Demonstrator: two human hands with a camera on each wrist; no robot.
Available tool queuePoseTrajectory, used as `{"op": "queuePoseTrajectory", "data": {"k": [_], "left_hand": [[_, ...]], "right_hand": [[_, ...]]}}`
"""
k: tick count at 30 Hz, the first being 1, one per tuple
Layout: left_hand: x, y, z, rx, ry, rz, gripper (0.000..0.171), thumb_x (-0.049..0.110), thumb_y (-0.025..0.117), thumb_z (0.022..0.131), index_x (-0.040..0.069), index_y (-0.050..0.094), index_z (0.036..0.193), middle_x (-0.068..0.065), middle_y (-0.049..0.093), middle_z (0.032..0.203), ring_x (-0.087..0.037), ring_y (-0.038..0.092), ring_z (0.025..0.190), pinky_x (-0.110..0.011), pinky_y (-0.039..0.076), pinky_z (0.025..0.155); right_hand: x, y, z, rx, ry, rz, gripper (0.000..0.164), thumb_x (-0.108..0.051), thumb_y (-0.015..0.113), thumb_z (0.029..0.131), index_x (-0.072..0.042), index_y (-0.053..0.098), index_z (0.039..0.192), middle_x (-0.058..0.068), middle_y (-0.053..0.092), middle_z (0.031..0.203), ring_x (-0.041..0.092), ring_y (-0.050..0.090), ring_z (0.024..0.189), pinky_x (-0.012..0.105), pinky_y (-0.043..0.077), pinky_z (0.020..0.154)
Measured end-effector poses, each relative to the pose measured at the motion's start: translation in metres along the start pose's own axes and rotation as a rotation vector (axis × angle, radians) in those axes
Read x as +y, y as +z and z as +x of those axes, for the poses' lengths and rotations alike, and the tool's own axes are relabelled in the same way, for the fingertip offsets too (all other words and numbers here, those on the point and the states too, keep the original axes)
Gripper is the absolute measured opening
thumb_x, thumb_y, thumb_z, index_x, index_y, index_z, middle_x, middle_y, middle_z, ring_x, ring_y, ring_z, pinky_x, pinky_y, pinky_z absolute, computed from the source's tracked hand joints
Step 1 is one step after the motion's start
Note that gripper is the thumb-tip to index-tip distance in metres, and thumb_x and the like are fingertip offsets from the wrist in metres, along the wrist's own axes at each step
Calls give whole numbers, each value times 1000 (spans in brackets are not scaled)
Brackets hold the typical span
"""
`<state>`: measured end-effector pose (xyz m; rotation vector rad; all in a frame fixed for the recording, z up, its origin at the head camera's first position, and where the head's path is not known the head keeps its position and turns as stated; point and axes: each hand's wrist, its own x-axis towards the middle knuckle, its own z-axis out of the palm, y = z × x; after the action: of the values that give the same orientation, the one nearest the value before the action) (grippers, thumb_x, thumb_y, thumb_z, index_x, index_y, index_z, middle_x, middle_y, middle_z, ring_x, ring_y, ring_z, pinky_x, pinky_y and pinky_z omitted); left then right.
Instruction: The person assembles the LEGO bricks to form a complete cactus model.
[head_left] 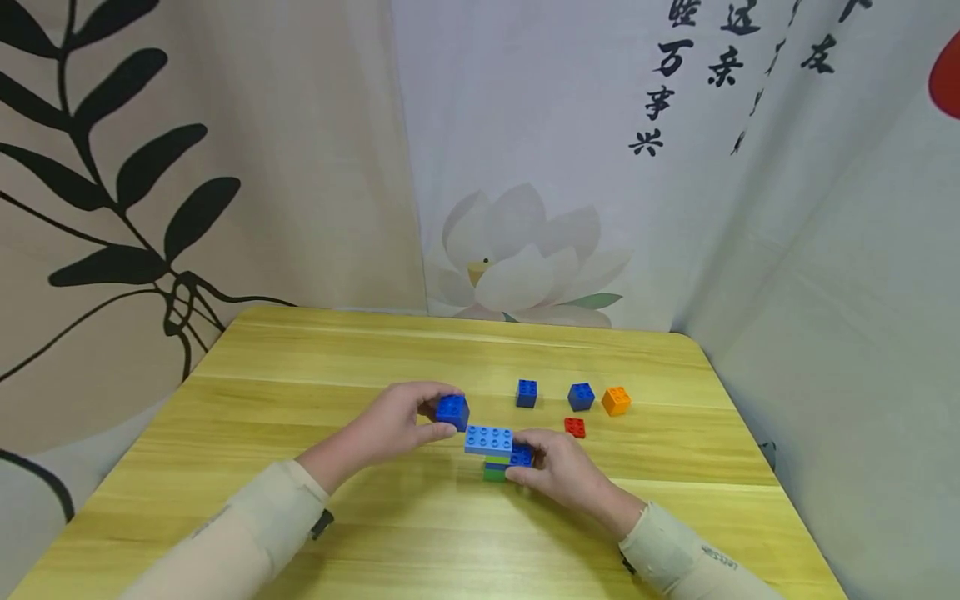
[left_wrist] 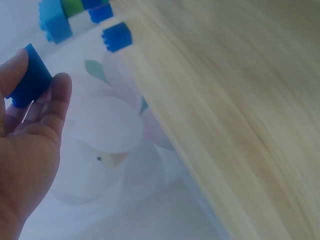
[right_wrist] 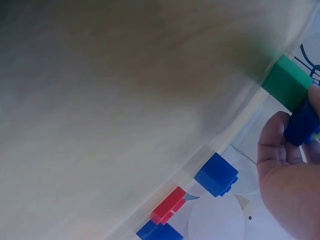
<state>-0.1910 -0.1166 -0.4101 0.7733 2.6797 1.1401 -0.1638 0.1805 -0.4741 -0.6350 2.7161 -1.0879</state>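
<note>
My left hand pinches a dark blue toy block between thumb and fingers; the left wrist view shows the same block tilted in the grip. Just right of it is a stack of toy blocks, with a light blue block on top, studs showing. Below that come a lime green block, a dark blue block sticking out to the right, and a green block at the bottom. My right hand grips the stack by the protruding dark blue block. A small gap separates the held block from the stack.
Beyond the right hand on the wooden table lie a blue block, another blue block, an orange block and a flat red block. Printed curtains hang behind the table.
</note>
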Motion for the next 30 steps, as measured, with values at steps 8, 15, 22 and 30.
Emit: {"op": "queuePoseTrajectory", "data": {"k": [8, 15, 22, 30], "left_hand": [[12, 5, -2, -37, 68, 51, 46, 22, 81, 97, 12, 68, 140, 0, 77, 121, -13, 71, 106, -44, 63, 98], [11, 7, -1, -49, 79, 46, 45, 21, 82, 97, 11, 69, 139, -3, 76, 124, -17, 74, 108, -46, 64, 98], [12, 10, 0, -64, 84, 37, 44, 20, 82, 97, 10, 70, 138, -4, 77, 123, -16, 75, 106, -41, 65, 94], [13, 15, 0, -69, 93, 8, 45, 15, 81, 97, 10, 68, 140, -5, 76, 123, -14, 75, 99, -24, 65, 85]], "right_hand": [[-1, -1, 1, -4, -10, -3, 48, -34, 81, 97, -9, 71, 137, 0, 76, 117, 12, 60, 89, 19, 53, 72], [0, -1, 1, 3, -11, -7, 47, -34, 82, 97, -10, 72, 136, -1, 75, 115, 12, 60, 88, 19, 53, 72], [1, -1, 1, -3, -6, -9, 49, -35, 82, 97, -9, 71, 137, -1, 75, 113, 12, 60, 89, 19, 53, 73], [1, -1, 0, 0, -18, -21, 45, -34, 81, 97, -10, 72, 134, -3, 76, 112, 9, 61, 87, 19, 55, 74]]}}
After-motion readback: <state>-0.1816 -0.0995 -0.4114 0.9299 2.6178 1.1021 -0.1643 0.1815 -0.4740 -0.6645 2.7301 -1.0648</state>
